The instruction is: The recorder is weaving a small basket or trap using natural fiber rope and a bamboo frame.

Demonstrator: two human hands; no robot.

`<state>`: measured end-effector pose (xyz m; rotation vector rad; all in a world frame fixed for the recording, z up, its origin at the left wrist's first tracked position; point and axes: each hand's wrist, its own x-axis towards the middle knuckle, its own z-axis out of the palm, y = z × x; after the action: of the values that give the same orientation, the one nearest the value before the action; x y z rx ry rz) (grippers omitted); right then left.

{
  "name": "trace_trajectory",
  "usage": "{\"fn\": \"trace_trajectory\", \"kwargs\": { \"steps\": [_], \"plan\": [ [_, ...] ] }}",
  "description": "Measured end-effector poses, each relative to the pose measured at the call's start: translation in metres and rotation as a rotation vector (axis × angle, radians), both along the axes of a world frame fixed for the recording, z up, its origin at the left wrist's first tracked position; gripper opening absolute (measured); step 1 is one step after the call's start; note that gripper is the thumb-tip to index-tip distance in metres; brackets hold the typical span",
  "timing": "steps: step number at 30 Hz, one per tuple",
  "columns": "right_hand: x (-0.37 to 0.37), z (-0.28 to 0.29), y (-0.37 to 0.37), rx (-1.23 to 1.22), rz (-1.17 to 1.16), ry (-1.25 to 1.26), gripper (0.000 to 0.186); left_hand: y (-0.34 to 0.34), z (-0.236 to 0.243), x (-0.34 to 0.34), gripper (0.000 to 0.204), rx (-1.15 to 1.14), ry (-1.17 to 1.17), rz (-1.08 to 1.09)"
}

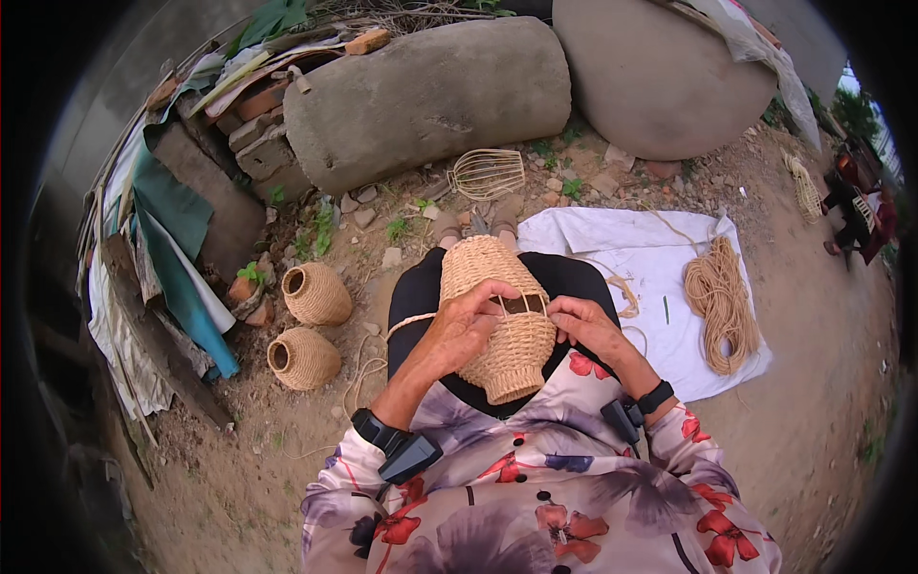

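Observation:
A straw-coloured woven basket [512, 352], shaped like a vase with a narrow neck, lies across my lap with its neck toward me. A gap in its side leaves thin upright ribs bare between two woven parts. My left hand [470, 320] is closed on the gap's left edge, fingertips at the ribs. At the right end of the gap, my right hand [585, 328] pinches the edge, thumb and fingers together. A twisted cord [409, 323] leaves the basket on the left and trails to the ground. My fingers partly cover the weave.
Two finished-looking woven pots [317, 294] lie to my left. Beyond my feet is a bare basket frame [488, 175]. A white cloth [612, 228] on the right bears a coil of rope [722, 306]. A stone roller [430, 100] lies ahead; another person [861, 206] is at far right.

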<state>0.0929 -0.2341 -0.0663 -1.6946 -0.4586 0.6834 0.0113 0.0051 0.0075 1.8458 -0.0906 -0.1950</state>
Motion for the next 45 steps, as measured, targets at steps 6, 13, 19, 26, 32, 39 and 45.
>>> {"fn": "trace_trajectory", "kwargs": {
  "steps": [6, 13, 19, 26, 32, 39, 45],
  "plan": [
    [-0.022, 0.027, 0.010, -0.025, -0.328, -0.578, 0.016, -0.009, 0.001, -0.008, 0.026, 0.045, -0.217, 0.440],
    [-0.023, 0.039, 0.044, 0.014, -0.099, -0.899, 0.026, 0.011, -0.039, -0.043, 0.023, -0.503, 0.363, 0.424],
    [-0.029, 0.047, 0.050, -0.103, 0.034, -1.176, 0.028, 0.003, -0.036, -0.018, 0.025, -0.841, 0.263, 0.571],
    [-0.028, 0.055, 0.058, -0.163, 0.102, -1.250, 0.021, 0.005, -0.035, 0.015, 0.026, 0.531, -0.279, 0.329],
    [-0.019, 0.059, 0.061, -0.243, 0.215, -1.088, 0.012, -0.009, -0.039, 0.014, 0.043, 0.492, -0.111, 0.467],
    [-0.019, 0.057, 0.061, -0.220, 0.223, -1.059, 0.012, -0.015, -0.045, 0.005, 0.049, 0.248, -0.054, 0.614],
    [-0.014, 0.055, 0.063, -0.204, 0.213, -0.999, 0.015, -0.003, -0.040, -0.008, 0.042, -0.389, 0.166, 0.572]
  ]
}}
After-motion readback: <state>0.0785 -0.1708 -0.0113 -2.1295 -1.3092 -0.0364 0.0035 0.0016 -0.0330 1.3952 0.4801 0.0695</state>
